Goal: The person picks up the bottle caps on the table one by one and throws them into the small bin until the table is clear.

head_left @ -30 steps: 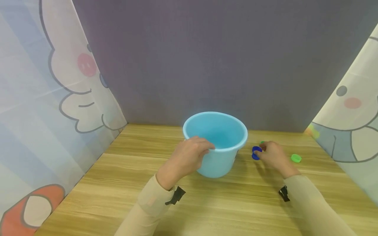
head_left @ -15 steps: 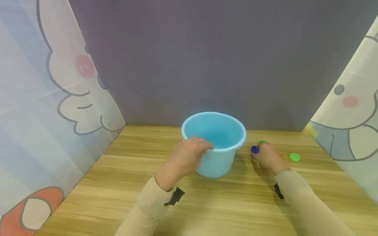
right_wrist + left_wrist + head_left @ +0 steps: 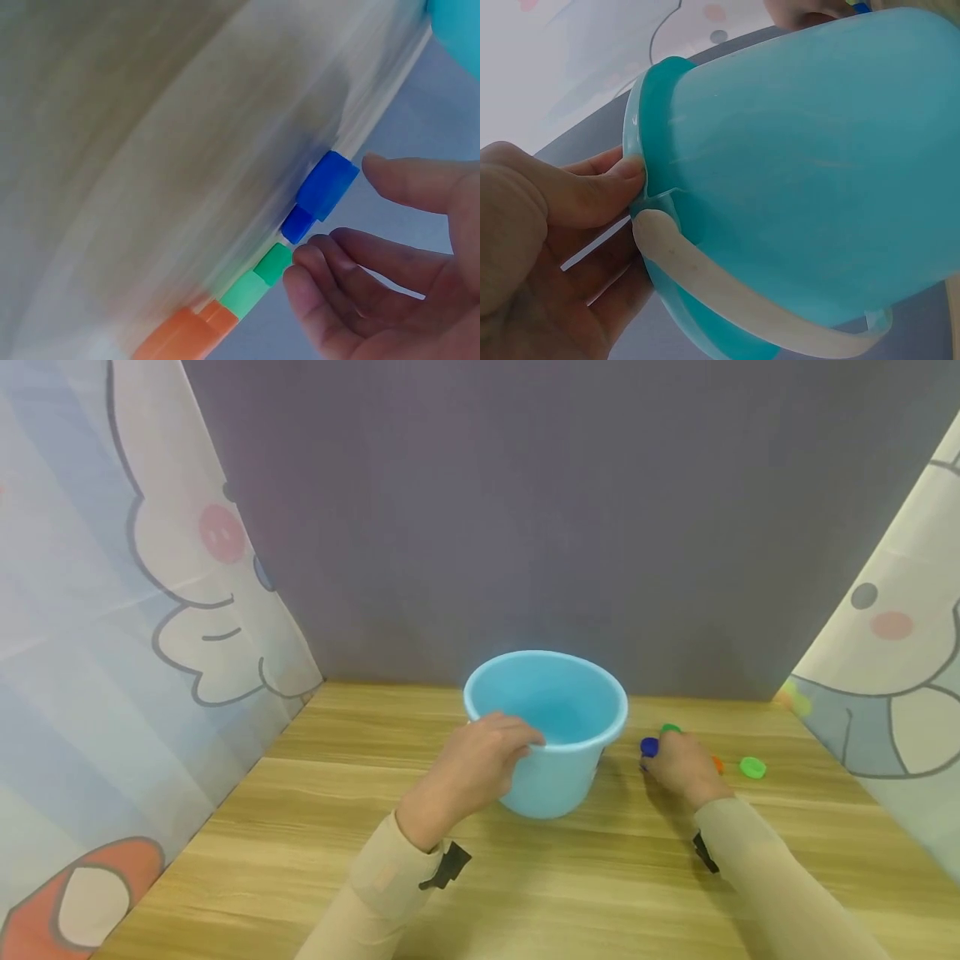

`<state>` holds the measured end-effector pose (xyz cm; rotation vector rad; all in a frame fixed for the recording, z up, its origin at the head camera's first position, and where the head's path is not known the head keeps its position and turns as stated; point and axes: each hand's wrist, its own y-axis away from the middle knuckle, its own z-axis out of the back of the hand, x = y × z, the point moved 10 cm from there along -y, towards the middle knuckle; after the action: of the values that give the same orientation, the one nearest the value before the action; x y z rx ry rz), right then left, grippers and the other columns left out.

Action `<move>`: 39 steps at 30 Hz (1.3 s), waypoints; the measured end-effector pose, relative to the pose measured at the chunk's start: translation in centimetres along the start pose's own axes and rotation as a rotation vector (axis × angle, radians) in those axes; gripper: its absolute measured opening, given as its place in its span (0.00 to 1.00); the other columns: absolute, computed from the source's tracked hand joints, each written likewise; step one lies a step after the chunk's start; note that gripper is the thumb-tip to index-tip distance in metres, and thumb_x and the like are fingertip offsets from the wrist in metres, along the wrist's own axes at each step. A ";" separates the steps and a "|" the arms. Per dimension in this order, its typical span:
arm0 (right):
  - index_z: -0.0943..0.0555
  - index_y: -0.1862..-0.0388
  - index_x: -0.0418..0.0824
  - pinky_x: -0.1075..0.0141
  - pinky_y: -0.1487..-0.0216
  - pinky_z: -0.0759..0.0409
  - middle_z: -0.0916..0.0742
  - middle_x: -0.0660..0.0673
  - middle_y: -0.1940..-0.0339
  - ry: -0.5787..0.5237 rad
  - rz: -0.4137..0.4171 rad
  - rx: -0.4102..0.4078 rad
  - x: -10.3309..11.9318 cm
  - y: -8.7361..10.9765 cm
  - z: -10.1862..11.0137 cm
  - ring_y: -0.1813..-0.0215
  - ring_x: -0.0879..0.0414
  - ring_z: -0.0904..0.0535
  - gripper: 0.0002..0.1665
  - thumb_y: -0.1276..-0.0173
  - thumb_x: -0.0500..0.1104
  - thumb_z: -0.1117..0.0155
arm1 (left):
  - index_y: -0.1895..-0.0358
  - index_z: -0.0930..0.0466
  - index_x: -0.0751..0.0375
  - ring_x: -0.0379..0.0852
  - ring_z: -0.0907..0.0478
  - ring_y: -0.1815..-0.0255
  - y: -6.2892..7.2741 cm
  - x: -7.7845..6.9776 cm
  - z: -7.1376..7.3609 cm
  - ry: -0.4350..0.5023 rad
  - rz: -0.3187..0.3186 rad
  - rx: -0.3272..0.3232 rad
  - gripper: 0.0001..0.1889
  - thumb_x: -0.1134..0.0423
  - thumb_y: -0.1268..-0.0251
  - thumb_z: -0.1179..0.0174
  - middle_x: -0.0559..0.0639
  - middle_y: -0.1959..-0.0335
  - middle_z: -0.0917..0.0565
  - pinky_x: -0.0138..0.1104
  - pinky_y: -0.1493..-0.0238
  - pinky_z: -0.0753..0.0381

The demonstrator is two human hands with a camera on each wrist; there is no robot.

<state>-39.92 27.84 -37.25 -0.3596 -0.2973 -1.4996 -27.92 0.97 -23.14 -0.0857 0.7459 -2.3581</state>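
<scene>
Site presents as a screened booth; wider premises undeterminable. Cartoon-printed curtains [image 3: 67, 693] hang at nine and three o'clock, dark grey panel [image 3: 555, 527] at twelve.

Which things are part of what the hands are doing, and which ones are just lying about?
Part of it, I think:
blue bucket, rim held by the left hand
blue pieces, by the right hand's fingers

Lying about, maybe for later:
dark green piece
orange piece
light green piece
</scene>
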 end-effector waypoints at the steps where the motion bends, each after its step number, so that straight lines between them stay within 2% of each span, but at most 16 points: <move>1: 0.27 0.58 0.25 0.56 0.71 0.22 0.20 0.35 0.70 0.000 -0.003 0.002 -0.1 0.0 -0.1 0.68 0.43 0.23 0.19 0.32 0.42 0.36 | 0.54 0.12 0.58 0.50 0.16 0.54 0.0 0.0 0.0 0.000 0.001 0.001 0.11 0.75 0.36 0.35 0.49 0.55 0.11 0.41 0.56 0.13; 6: 0.28 0.56 0.22 0.56 0.72 0.21 0.21 0.35 0.70 0.008 -0.007 -0.003 -0.1 0.2 -0.3 0.69 0.43 0.24 0.20 0.33 0.40 0.38 | 0.54 0.12 0.57 0.49 0.16 0.54 0.1 0.0 -0.2 0.011 0.010 -0.002 0.12 0.75 0.36 0.35 0.49 0.55 0.11 0.42 0.57 0.13; 15: 0.29 0.56 0.21 0.52 0.69 0.19 0.20 0.33 0.70 0.038 -0.013 0.001 -0.2 0.1 -0.8 0.68 0.42 0.23 0.23 0.34 0.40 0.32 | 0.54 0.12 0.56 0.49 0.16 0.54 0.2 0.0 -0.3 0.002 0.009 -0.007 0.12 0.75 0.37 0.35 0.48 0.55 0.11 0.42 0.57 0.13; 21: 0.29 0.57 0.20 0.50 0.68 0.18 0.21 0.31 0.68 0.052 -0.012 -0.001 -0.1 -0.2 -0.8 0.68 0.41 0.23 0.23 0.35 0.39 0.32 | 0.54 0.12 0.56 0.49 0.16 0.54 0.2 0.0 -0.3 -0.005 0.004 -0.014 0.12 0.75 0.37 0.34 0.48 0.55 0.11 0.41 0.58 0.13; 26: 0.29 0.58 0.23 0.58 0.72 0.24 0.24 0.35 0.69 -0.002 -0.015 -0.002 -0.1 -0.1 -0.6 0.70 0.44 0.27 0.17 0.37 0.36 0.37 | 0.55 0.12 0.56 0.49 0.16 0.54 0.2 -0.1 -0.2 -0.011 0.003 -0.021 0.13 0.75 0.38 0.34 0.48 0.56 0.11 0.42 0.58 0.13; 30: 0.30 0.60 0.26 0.60 0.72 0.27 0.25 0.36 0.70 -0.032 -0.018 -0.006 0.0 0.0 -0.5 0.71 0.44 0.28 0.14 0.40 0.34 0.40 | 0.55 0.12 0.56 0.49 0.16 0.55 0.2 -0.1 -0.1 -0.016 -0.004 -0.031 0.13 0.76 0.39 0.34 0.48 0.56 0.11 0.42 0.59 0.13; 34: 0.30 0.62 0.28 0.61 0.73 0.27 0.24 0.37 0.71 -0.048 -0.020 -0.005 0.0 0.0 -0.4 0.72 0.46 0.28 0.12 0.40 0.34 0.40 | 0.55 0.12 0.56 0.48 0.16 0.55 0.2 -0.1 -0.1 -0.017 -0.006 -0.030 0.13 0.76 0.38 0.34 0.48 0.57 0.11 0.41 0.59 0.13; 39: 0.28 0.67 0.31 0.63 0.77 0.27 0.21 0.40 0.75 -0.122 -0.040 0.023 0.1 0.1 -0.3 0.75 0.49 0.26 0.08 0.40 0.35 0.39 | 0.54 0.12 0.56 0.48 0.16 0.55 0.1 -0.2 -0.1 -0.021 -0.002 -0.022 0.12 0.75 0.37 0.34 0.48 0.56 0.11 0.41 0.60 0.13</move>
<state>-39.80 27.60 -37.46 -0.4299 -0.4207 -1.5146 -27.77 1.07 -23.26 -0.1213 0.7622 -2.3478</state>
